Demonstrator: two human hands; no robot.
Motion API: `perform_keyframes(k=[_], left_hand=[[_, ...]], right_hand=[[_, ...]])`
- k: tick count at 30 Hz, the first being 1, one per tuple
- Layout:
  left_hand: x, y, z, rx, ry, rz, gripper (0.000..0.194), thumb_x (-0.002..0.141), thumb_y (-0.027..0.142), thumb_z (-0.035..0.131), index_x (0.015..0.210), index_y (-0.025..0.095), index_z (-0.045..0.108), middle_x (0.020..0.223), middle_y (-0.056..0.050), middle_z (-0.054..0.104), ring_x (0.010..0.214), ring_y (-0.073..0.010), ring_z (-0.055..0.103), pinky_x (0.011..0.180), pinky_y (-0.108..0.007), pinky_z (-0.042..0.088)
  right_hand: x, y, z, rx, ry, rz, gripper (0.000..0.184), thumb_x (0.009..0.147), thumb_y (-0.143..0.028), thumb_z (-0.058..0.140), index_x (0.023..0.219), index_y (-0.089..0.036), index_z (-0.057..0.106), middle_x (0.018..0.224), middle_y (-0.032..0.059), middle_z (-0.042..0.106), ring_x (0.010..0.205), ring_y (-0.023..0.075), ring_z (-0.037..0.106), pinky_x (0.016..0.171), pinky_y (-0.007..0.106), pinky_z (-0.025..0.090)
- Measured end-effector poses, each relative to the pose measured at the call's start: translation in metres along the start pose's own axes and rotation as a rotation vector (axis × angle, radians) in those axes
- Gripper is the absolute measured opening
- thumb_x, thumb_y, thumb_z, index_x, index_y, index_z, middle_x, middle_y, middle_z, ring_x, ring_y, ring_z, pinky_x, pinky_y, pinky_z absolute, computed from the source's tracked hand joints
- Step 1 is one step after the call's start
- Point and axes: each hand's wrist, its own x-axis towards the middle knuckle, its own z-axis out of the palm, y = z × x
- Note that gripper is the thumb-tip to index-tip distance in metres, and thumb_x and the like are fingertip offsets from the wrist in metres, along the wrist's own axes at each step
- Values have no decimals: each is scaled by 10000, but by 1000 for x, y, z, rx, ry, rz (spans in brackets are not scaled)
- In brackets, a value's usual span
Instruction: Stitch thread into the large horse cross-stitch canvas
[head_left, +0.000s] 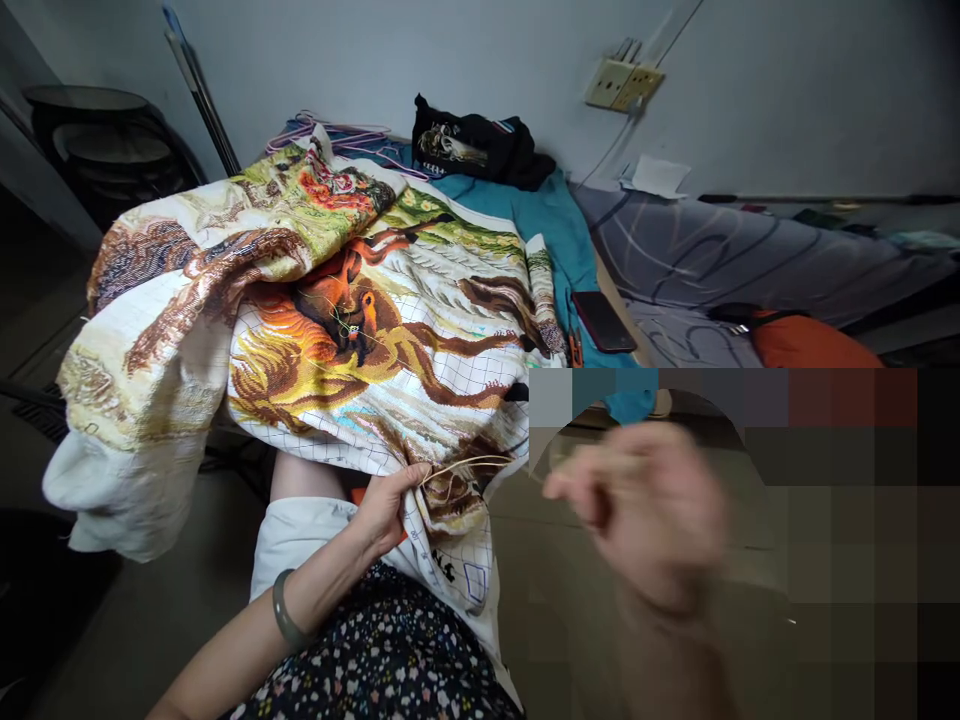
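A large cross-stitch cloth (465, 380), with horses stitched in orange, yellow and brown and a printed grid along its border, spreads from the table over my lap. My left hand (386, 510) grips its near edge, thumb on top and fingers hidden underneath. Pale thread (472, 462) runs rightward from the stitching by my left thumb toward my right hand (645, 515). That hand is raised off the cloth to the right, blurred, with its fingers closed in a pinch at the thread's end. Whether a needle is between them cannot be made out.
A phone (604, 322) lies on the teal cover (566, 225), with orange-handled scissors (574, 345) beside it. A black pouch (480, 150) and pink hangers (337, 135) sit at the back. Wall sockets (624, 85) are above. A blocky patch obscures the lower right.
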Motion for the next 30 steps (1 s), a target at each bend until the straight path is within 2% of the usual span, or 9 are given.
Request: perform_keyframes(k=[2, 4, 5, 9, 17, 20, 25, 28, 30], left_hand=[[-1, 1, 1, 14, -6, -17, 337, 547, 169, 759, 860, 76, 676, 762, -111, 723, 731, -253, 678, 773, -387, 520], [-1, 1, 1, 22, -17, -17, 291, 557, 172, 751, 822, 75, 680, 746, -111, 721, 708, -244, 675, 755, -375, 519], [-1, 1, 1, 23, -17, -11, 270, 557, 171, 748, 800, 75, 680, 737, -110, 719, 692, -237, 672, 743, -367, 519], [-1, 1, 1, 32, 4, 11, 224, 552, 171, 746, 745, 79, 681, 724, -103, 715, 653, -222, 661, 718, -359, 515], [0, 0, -1, 26, 16, 5, 198, 542, 156, 752, 708, 81, 675, 720, -96, 714, 678, -229, 666, 736, -370, 519], [0, -1, 0, 25, 23, 12, 192, 539, 154, 755, 695, 76, 675, 772, -103, 719, 680, -223, 665, 736, -364, 521], [-1, -1, 0, 33, -10, 21, 175, 556, 162, 751, 683, 69, 673, 687, -91, 705, 662, -218, 658, 716, -350, 519], [0, -1, -1, 24, -46, 29, 190, 584, 172, 736, 736, 74, 679, 675, -79, 700, 640, -204, 650, 696, -334, 516], [1, -2, -1, 7, -36, 14, 168, 594, 161, 722, 738, 88, 674, 650, -55, 691, 595, -181, 635, 666, -311, 515]], right_hand=[[12, 33, 26, -192, -225, 84, 105, 879, -263, 475, 857, -181, 538, 524, -41, 494, 443, 91, 456, 456, 202, 407], [11, 59, 45, -388, -364, 90, 136, 860, -220, 480, 864, -169, 606, 627, -1, 595, 532, 104, 535, 500, 202, 419], [8, 67, 50, -460, -380, 69, 160, 854, -208, 478, 870, -169, 633, 683, 13, 634, 581, 114, 569, 541, 209, 434], [-4, 78, 57, -574, -341, 15, 209, 846, -186, 473, 894, -182, 677, 785, 25, 694, 657, 138, 625, 628, 228, 458], [-3, 75, 61, -640, -305, -9, 223, 809, -149, 474, 838, -168, 694, 653, 14, 672, 506, 113, 564, 499, 206, 382], [-4, 75, 63, -665, -315, -4, 221, 806, -148, 474, 823, -170, 693, 613, 9, 651, 475, 106, 533, 482, 204, 358], [2, 76, 70, -795, -319, 18, 186, 811, -139, 464, 841, -169, 645, 601, 10, 612, 484, 120, 524, 505, 215, 366], [-6, 75, 75, -753, -206, -60, 183, 842, -157, 459, 988, -150, 568, 775, 56, 639, 615, 149, 584, 582, 239, 431], [-23, 74, 79, -610, -162, -164, 195, 860, -195, 476, 1043, -153, 528, 936, 99, 629, 712, 155, 598, 665, 265, 471]])
